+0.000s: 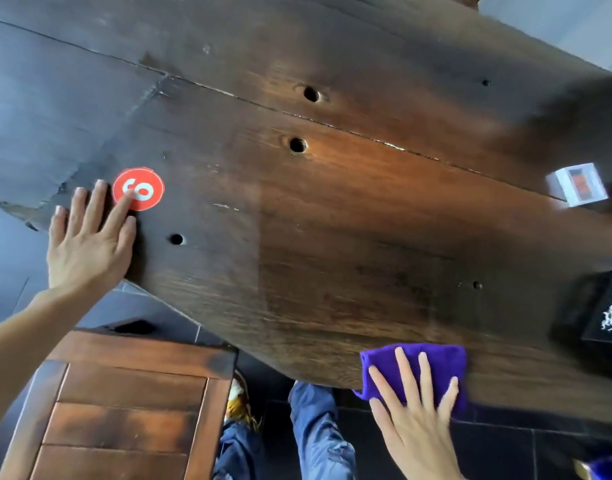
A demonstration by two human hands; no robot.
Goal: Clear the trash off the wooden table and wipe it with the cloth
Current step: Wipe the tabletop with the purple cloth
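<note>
The dark wooden table point(332, 209) fills most of the head view. A purple cloth point(436, 358) lies at its near edge, and my right hand point(418, 420) presses flat on it with fingers spread. My left hand point(90, 244) rests flat on the table's left corner, fingers apart, its index fingertip touching a round red sticker with white letters point(141, 190). A small white box with an orange panel point(578, 188) sits at the table's right side, blurred.
A black box with white lettering point(605, 313) stands at the right edge of the table. A wooden chair seat point(124, 410) is below the left corner. My legs in blue jeans point(315, 438) stand on dark floor tiles. Several holes dot the tabletop.
</note>
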